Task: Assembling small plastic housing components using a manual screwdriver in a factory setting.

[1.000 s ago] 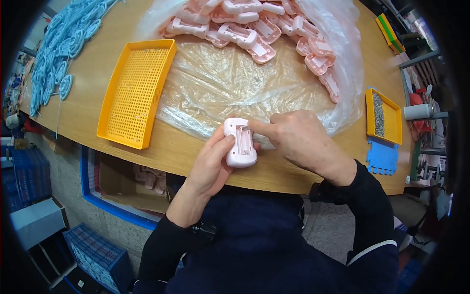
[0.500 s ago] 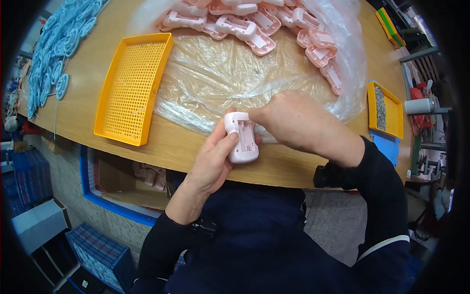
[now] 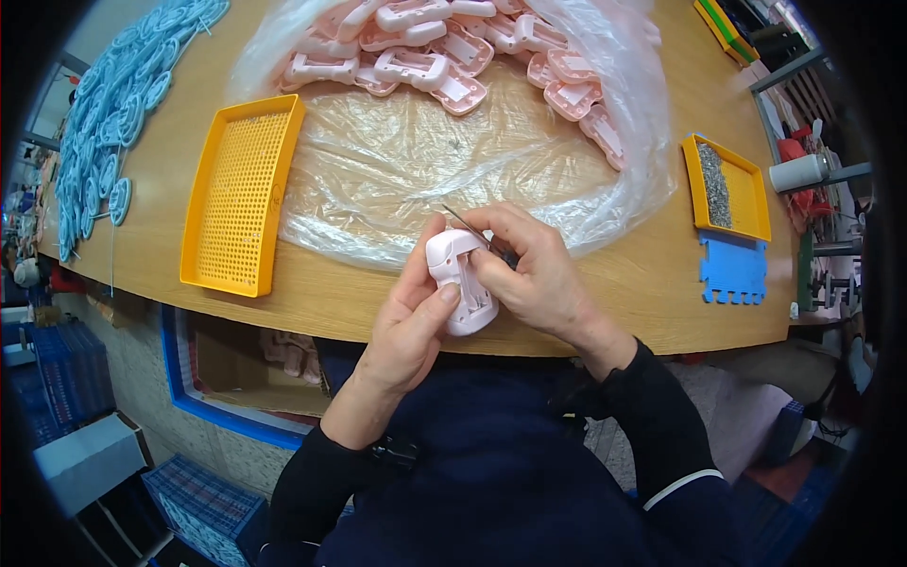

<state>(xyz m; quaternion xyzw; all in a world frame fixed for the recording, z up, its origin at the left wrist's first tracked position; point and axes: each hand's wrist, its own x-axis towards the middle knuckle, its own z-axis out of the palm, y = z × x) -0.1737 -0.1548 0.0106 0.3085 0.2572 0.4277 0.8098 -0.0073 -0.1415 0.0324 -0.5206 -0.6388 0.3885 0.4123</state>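
My left hand [image 3: 408, 326] is closed around a pale pink plastic casing [image 3: 465, 317], its thumb pressed on the near left side. The casing's open battery compartment faces up. At its upper right edge is my right hand [image 3: 539, 274], with fingertips against the casing. It grips a thin pointed metal tool [image 3: 460, 219] whose tip sticks out to the upper left over the far end of the casing. A dark part of the tool shows between the fingers; its exact kind is unclear.
A pile of pink casings [image 3: 412, 68] lies on clear plastic sheeting [image 3: 378, 161] on the wooden table [image 3: 624, 302]. A yellow perforated tray [image 3: 236, 198] stands left, near light-blue plastic parts [image 3: 118, 123]. At right, a yellow tray [image 3: 751, 194] holds small metal pieces beside a blue foam mat [image 3: 732, 269].
My right hand has turned and come down to the casing's right edge, and the metal tool now shows in it. My left hand still holds the casing. The whole view has shifted slightly.
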